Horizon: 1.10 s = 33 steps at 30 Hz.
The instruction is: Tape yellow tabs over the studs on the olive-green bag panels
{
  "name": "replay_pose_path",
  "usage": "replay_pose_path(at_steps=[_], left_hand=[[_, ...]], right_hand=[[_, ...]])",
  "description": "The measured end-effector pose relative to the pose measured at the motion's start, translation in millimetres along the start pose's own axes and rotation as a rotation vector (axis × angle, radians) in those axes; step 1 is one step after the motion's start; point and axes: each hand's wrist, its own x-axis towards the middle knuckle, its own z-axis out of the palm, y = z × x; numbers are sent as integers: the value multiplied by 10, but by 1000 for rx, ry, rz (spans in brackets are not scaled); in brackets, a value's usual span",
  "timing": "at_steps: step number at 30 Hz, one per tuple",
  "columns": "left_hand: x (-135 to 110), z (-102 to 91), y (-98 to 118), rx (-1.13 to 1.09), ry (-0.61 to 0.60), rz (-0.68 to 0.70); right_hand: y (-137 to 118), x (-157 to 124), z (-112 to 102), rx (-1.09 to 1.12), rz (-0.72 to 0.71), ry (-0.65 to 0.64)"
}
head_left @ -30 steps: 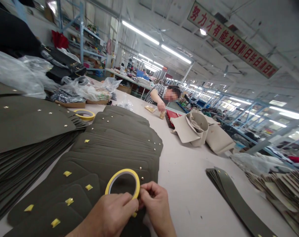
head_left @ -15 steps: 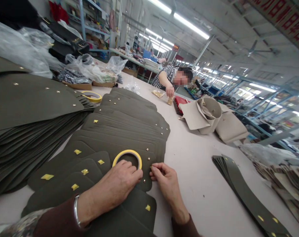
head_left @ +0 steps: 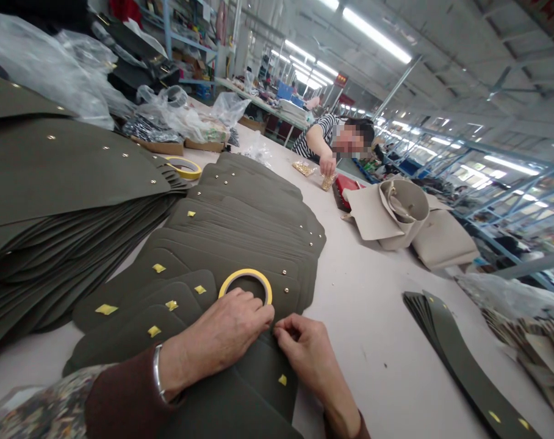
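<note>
On this table (head_left: 350, 341), the left hand (head_left: 222, 334) clamps a tape roll (head_left: 244, 272) over dark panels (head_left: 240, 228). The roll lies just left of the right hand (head_left: 310, 347), its fingertips pinched together.

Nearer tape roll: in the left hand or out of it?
In hand: the left hand curls over the near side of the yellow tape roll, whose far arc shows beyond the knuckles.

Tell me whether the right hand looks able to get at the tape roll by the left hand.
Likely yes: the right hand is close to the tape roll, whose upper rim shows uncovered. The left hand covers its lower part, so that side looks blocked.
</note>
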Motion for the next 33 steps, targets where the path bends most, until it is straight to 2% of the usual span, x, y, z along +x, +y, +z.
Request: replay_pose_path(at_steps=[5, 7, 10, 12, 16, 20, 23, 27, 30, 33], left_hand=[[19, -27, 15, 14, -4, 10], [22, -33, 19, 21, 2, 19], [23, -40, 20, 26, 6, 17], [22, -53, 16, 20, -2, 13], [4, -95, 12, -36, -16, 8], [-41, -84, 23, -139, -23, 13], [-46, 12, -14, -155, 32, 41], [3, 102, -117, -178, 176, 120], [15, 64, -150, -245, 232, 161], [8, 17, -145, -298, 238, 152]], right_hand=[[2, -1, 31, -106, -101, 45], [47, -25, 26, -119, -117, 112], [141, -98, -7, -75, -87, 203], [196, -161, -26, -8, -85, 173], [247, -245, 19, -61, -242, 138], [276, -215, 159, -241, -370, 248], [369, -105, 253, -320, -442, 314], [515, 65, 309, -365, -533, 364], [528, 101, 294, -335, -494, 303], [429, 73, 212, -212, -423, 160]])
